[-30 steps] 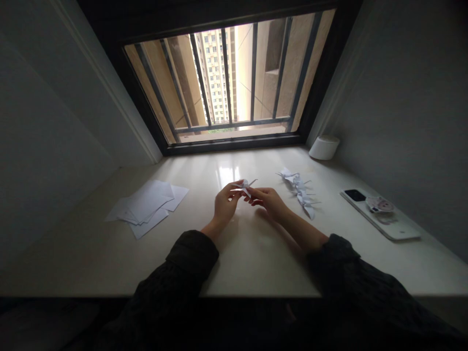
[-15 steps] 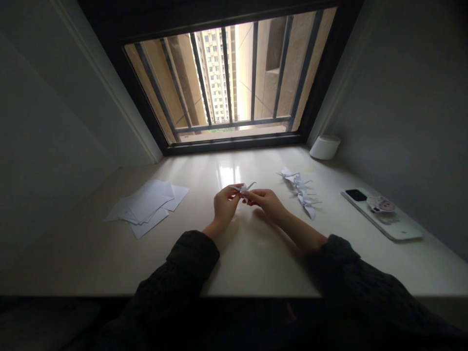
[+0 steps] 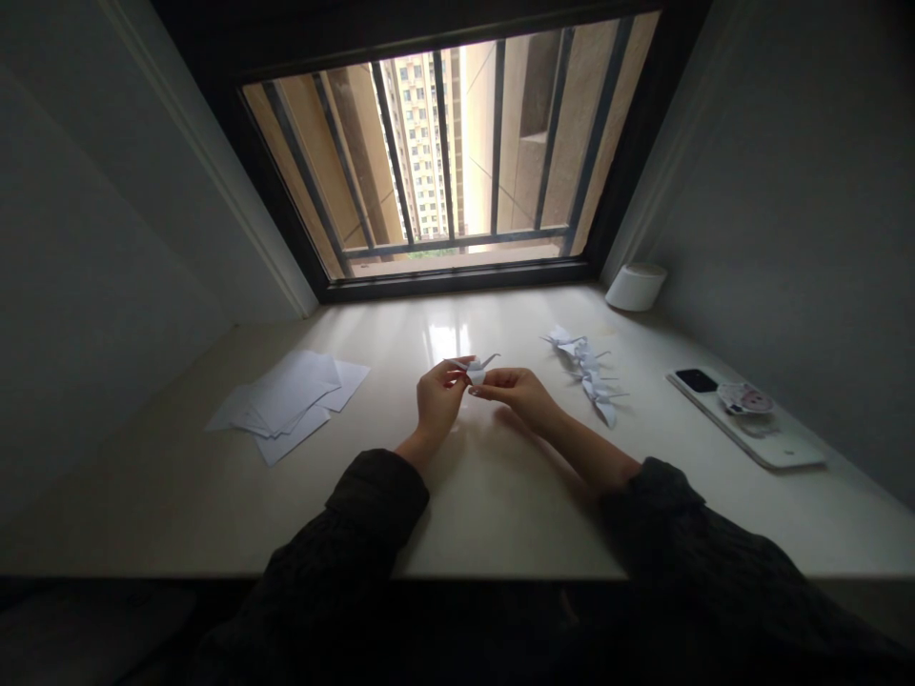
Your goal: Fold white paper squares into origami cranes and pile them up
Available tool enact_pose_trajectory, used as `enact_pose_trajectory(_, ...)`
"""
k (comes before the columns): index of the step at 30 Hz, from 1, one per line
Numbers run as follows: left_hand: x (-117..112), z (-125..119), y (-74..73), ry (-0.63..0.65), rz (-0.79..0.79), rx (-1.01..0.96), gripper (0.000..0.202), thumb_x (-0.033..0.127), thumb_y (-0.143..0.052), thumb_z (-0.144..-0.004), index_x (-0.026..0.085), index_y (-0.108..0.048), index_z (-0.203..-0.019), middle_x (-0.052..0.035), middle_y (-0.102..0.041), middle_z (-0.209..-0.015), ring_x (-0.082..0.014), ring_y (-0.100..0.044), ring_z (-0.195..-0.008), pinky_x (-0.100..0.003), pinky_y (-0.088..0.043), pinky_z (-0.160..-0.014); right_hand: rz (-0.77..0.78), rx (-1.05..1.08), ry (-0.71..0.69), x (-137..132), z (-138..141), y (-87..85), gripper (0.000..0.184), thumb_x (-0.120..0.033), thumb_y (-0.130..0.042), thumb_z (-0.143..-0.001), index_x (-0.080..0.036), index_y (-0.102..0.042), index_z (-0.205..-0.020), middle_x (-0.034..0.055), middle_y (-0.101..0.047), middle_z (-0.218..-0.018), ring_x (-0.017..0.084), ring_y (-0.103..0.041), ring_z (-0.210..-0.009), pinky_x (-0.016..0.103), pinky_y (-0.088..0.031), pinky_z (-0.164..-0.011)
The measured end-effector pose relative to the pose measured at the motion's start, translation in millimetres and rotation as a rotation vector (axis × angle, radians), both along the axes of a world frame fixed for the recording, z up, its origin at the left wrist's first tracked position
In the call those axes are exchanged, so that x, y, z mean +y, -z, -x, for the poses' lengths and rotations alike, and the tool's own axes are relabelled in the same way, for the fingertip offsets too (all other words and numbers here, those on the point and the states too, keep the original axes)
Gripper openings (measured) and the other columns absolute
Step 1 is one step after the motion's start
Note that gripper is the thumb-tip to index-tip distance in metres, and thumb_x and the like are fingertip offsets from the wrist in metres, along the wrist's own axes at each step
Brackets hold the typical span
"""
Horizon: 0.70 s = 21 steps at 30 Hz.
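Both hands meet over the middle of the pale table [image 3: 500,505], pinching a small white folded paper crane [image 3: 477,369]. My left hand [image 3: 438,400] grips its left side with thumb and fingertips. My right hand [image 3: 524,393] holds its right side, fingers closed on the paper. A thin point of the crane sticks up to the right above my fingers. Dark sleeves cover both forearms.
A loose stack of white paper sheets [image 3: 290,404] lies to the left. Several finished paper cranes [image 3: 587,373] sit in a row to the right. A white phone [image 3: 747,415] lies at the far right, a white round container [image 3: 635,287] in the back corner by the barred window.
The hands have drawn slightly closer together on the crane and its folds have shifted a little; everything else on the table is as before.
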State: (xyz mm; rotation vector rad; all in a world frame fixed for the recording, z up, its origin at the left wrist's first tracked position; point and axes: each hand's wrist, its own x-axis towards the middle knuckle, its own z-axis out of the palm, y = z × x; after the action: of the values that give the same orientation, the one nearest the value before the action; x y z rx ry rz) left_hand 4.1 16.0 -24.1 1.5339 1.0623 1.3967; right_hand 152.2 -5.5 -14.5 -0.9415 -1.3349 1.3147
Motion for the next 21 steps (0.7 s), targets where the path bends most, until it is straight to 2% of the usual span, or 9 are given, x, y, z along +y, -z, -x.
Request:
enact_pose_trajectory(6, -1.0, 1.1, -4.8, -0.045, -0.001, 0.048, 0.026, 0.011, -0.057, -0.075, 0.021, -0.070, -0.096, -0.0046, -0.072, -0.095, -0.0175, -0.068, -0.082, -0.026, -0.052, -0.067, 0.004, -0.110, 0.023, -1.8, 0.3, -4.2, 0.026, -0.041, -0.075, -0.064, -0.018, -0.075, -0.076, 0.0046, -0.071, -0.072, 0.016, -0.061, -0.069, 0.029, -0.043, -0.066)
enact_pose_trajectory(10, -1.4, 0.6, -5.1, -0.034, 0.015, 0.046, 0.025, 0.013, -0.058, -0.075, 0.021, -0.070, -0.095, -0.0049, -0.072, -0.096, -0.0176, -0.068, -0.081, -0.027, -0.053, -0.067, -0.042, -0.089, 0.051, -3.5, 1.9, -6.3, 0.025, -0.043, -0.075, -0.064, -0.019, -0.074, -0.071, 0.0044, -0.072, -0.073, 0.018, -0.063, -0.073, 0.030, -0.045, -0.070)
enact_pose_trajectory(16, -0.1, 0.5, -0.5, -0.004, 0.022, 0.027, 0.025, 0.011, -0.058, -0.075, 0.020, -0.070, -0.095, -0.0054, -0.072, -0.095, -0.0178, -0.069, -0.080, -0.029, -0.054, -0.071, -0.056, -0.084, 0.122, -4.8, 3.1, -4.9, 0.026, -0.043, -0.077, -0.062, -0.019, -0.072, -0.071, 0.0018, -0.069, -0.069, 0.016, -0.059, -0.064, 0.030, -0.044, -0.064)
enact_pose_trajectory(21, 1.8, 0.3, 1.4, -0.002, 0.024, 0.011, 0.026, 0.009, -0.059, -0.073, 0.020, -0.070, -0.094, -0.0053, -0.072, -0.094, -0.0181, -0.069, -0.079, -0.029, -0.054, -0.070, -0.096, -0.041, 0.108, -1.9, 3.4, -1.5, 0.024, -0.039, -0.080, -0.059, -0.020, -0.072, -0.071, 0.0017, -0.070, -0.073, 0.017, -0.061, -0.069, 0.032, -0.046, -0.070)
